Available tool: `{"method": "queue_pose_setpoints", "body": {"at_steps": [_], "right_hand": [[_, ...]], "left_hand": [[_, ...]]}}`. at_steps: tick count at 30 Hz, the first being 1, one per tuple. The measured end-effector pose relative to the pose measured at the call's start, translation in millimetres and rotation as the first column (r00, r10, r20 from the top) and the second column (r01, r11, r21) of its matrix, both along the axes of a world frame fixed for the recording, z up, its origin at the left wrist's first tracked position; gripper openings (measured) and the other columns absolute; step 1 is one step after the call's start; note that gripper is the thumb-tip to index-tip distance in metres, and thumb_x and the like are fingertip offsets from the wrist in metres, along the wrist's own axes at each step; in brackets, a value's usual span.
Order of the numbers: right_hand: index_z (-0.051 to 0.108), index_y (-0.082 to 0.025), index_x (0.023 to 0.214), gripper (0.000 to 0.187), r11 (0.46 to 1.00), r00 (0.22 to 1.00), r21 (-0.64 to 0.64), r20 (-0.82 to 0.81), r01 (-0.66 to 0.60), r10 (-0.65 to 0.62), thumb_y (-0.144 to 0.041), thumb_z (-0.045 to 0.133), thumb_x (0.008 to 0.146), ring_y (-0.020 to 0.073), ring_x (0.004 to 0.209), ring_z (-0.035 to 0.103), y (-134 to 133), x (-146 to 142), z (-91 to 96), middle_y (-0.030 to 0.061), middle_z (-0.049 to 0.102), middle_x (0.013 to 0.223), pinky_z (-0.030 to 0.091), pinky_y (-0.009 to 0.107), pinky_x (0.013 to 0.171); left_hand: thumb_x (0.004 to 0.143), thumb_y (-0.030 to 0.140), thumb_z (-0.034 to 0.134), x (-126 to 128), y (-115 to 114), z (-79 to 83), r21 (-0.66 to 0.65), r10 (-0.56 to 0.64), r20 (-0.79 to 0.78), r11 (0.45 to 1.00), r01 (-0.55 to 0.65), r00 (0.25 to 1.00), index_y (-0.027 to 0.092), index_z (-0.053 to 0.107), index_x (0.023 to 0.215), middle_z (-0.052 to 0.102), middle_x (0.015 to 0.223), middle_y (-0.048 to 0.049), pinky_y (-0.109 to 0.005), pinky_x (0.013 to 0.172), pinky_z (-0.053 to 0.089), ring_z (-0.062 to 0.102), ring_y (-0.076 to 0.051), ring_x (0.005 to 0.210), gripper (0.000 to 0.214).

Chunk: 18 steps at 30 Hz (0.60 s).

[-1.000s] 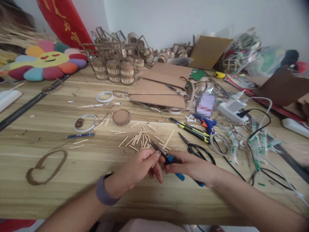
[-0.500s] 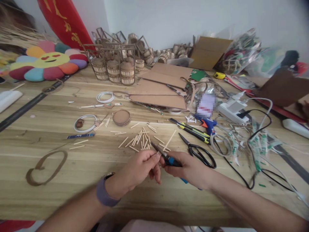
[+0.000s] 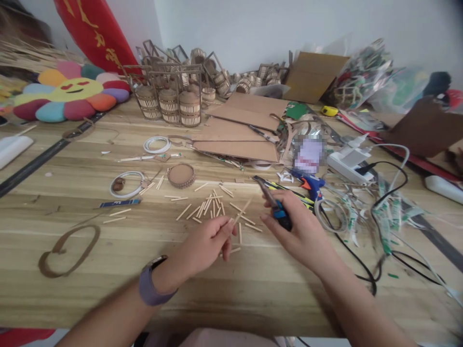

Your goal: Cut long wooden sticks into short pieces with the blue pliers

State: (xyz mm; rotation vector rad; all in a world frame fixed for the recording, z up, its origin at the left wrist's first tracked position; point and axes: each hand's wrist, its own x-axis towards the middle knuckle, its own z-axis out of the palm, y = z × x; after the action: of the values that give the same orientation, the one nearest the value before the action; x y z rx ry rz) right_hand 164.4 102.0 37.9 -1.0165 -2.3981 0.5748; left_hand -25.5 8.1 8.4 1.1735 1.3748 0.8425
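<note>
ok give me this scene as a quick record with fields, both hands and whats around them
left hand: pinches a thin wooden stick by its near end
right hand: grips blue-handled pliers, tip pointing away, apart from the stick
wrist: purple band on the left arm
below the hands: loose cut sticks scattered on the wooden table
nearby: round cardboard disc; blue glue gun; cardboard sheets
far side: slatted little baskets; flower cushion
</note>
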Motion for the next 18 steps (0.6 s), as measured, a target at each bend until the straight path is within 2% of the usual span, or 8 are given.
{"method": "queue_pose_setpoints", "body": {"at_steps": [2,3,5,7,9,13,15,18], "right_hand": [[0.050,-0.021,0.099,0.013,0.989,0.993,0.108,-0.041,-0.102,0.107,-0.025,0.052,0.087,0.0264,0.117,0.051,-3,-6,-4.9,0.0151,0.053,0.127,0.043,0.039,0.093],[0.049,-0.021,0.101,0.014,0.981,0.987,0.123,-0.033,-0.152,0.157,-0.023,0.052,0.088,0.0267,0.121,0.049,-5,-10,-8.2,0.0158,0.050,0.132,0.042,0.040,0.095],[0.049,-0.021,0.104,0.015,0.973,0.980,0.112,0.025,-0.201,0.199,-0.023,0.051,0.089,0.0270,0.113,0.054,-7,-15,-15.9,0.0154,0.056,0.122,0.046,0.040,0.090],[0.050,-0.020,0.102,0.014,0.977,0.980,0.111,0.106,-0.181,0.169,-0.024,0.050,0.090,0.0268,0.095,0.061,-8,-17,-23.5,0.0125,0.063,0.101,0.049,0.038,0.079],[0.052,-0.019,0.098,0.012,0.984,0.979,0.123,0.171,-0.132,0.110,-0.026,0.050,0.089,0.0255,0.082,0.061,-8,-16,-29.5,0.0097,0.062,0.088,0.048,0.035,0.070],[0.051,-0.018,0.091,0.008,0.992,0.971,0.102,0.234,-0.068,0.043,-0.025,0.051,0.087,0.0243,0.076,0.060,-13,-16,-37.0,0.0087,0.061,0.084,0.045,0.031,0.064],[0.050,-0.018,0.087,0.009,0.993,0.966,0.112,0.258,-0.038,0.008,-0.027,0.050,0.087,0.0243,0.072,0.060,-17,-17,-40.1,0.0085,0.061,0.081,0.043,0.031,0.061],[0.050,-0.019,0.082,0.014,0.987,0.960,0.163,0.274,0.015,-0.060,-0.031,0.047,0.088,0.0246,0.067,0.058,-23,-21,-43.0,0.0087,0.060,0.077,0.040,0.031,0.058]], "left_hand": [[0.094,0.045,0.034,3,-1,2.9,-0.012,-0.058,-0.072,0.998,0.058,0.996,0.020,0.051,0.080,0.051,0.053,0.0044,-0.023,0.058,0.037,0.051,-0.013,0.054,0.034],[0.094,0.044,0.033,4,-1,4.3,-0.014,-0.068,-0.103,0.998,0.067,0.992,0.020,0.051,0.079,0.050,0.052,0.0048,-0.023,0.057,0.036,0.051,-0.013,0.054,0.033],[0.094,0.040,0.035,6,-1,5.5,0.004,-0.052,-0.177,0.999,0.054,0.983,0.021,0.049,0.075,0.050,0.052,0.0045,-0.023,0.055,0.034,0.049,-0.014,0.053,0.030],[0.093,0.035,0.039,8,-2,3.8,0.070,-0.007,-0.284,0.997,0.028,0.959,0.021,0.048,0.072,0.053,0.058,0.0022,-0.024,0.056,0.031,0.050,-0.015,0.056,0.026],[0.092,0.030,0.040,9,-3,0.0,0.127,0.022,-0.428,0.991,0.036,0.903,0.022,0.049,0.072,0.057,0.065,-0.0012,-0.026,0.057,0.029,0.053,-0.017,0.061,0.023],[0.094,0.031,0.035,13,-6,-7.8,0.122,-0.005,-0.645,0.987,0.109,0.764,0.022,0.055,0.081,0.059,0.066,-0.0057,-0.029,0.056,0.025,0.054,-0.021,0.058,0.026],[0.095,0.033,0.032,17,-9,-9.5,0.118,-0.005,-0.693,0.986,0.121,0.721,0.021,0.057,0.084,0.059,0.064,-0.0066,-0.029,0.056,0.024,0.052,-0.021,0.055,0.030],[0.094,0.030,0.032,22,-10,-8.3,0.099,0.021,-0.730,0.992,0.076,0.683,0.020,0.057,0.083,0.055,0.061,-0.0064,-0.030,0.055,0.023,0.049,-0.020,0.050,0.030]]}}
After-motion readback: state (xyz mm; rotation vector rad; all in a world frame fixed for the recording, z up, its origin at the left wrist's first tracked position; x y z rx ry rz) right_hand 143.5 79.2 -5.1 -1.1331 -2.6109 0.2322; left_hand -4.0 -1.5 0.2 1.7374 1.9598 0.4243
